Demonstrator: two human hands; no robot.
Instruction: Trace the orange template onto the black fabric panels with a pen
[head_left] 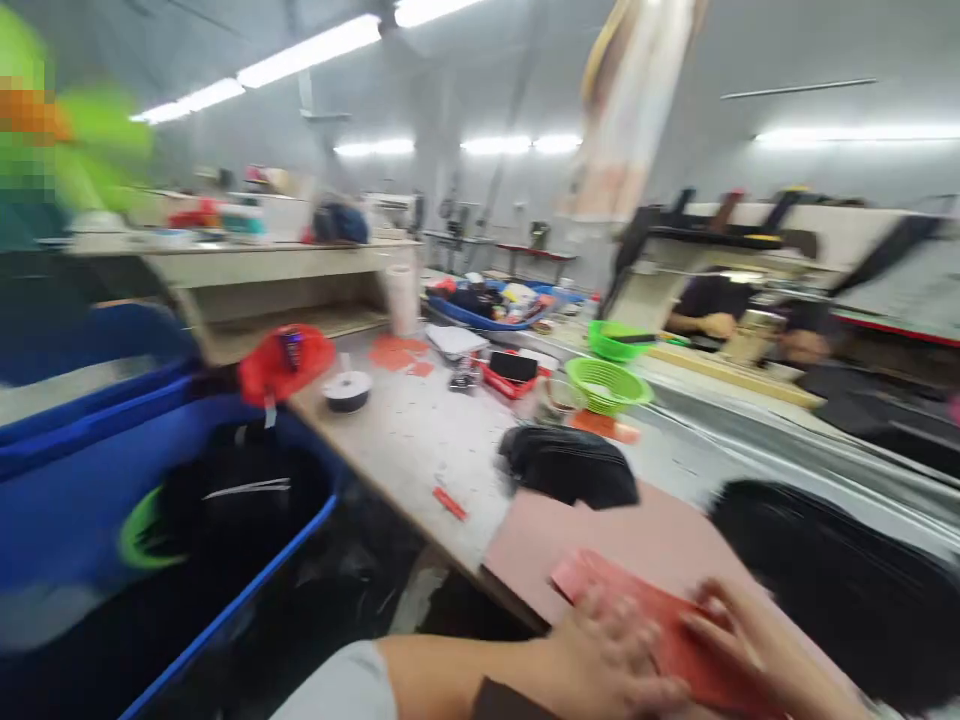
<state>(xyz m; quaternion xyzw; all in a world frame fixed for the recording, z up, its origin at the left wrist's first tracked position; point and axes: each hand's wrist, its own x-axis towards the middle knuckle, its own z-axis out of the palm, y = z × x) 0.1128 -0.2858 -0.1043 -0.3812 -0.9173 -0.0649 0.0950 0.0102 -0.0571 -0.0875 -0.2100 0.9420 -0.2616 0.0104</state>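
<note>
A red strip of thin sheet material lies on a pale pink board at the table's lower right. My left hand rests over the strip, its fingers stretched out and lying on it, slightly blurred. At the strip's right side, my right hand has thumb and forefinger closed at its edge. Just beyond the board sits a black zippered pouch. A larger black bundle lies right of my right hand.
Left of the table stands a blue bin holding dark items. A red cutter-like tool, a white tape roll, green baskets and a red tray are on the table. Another person's hand shows at the far right bench.
</note>
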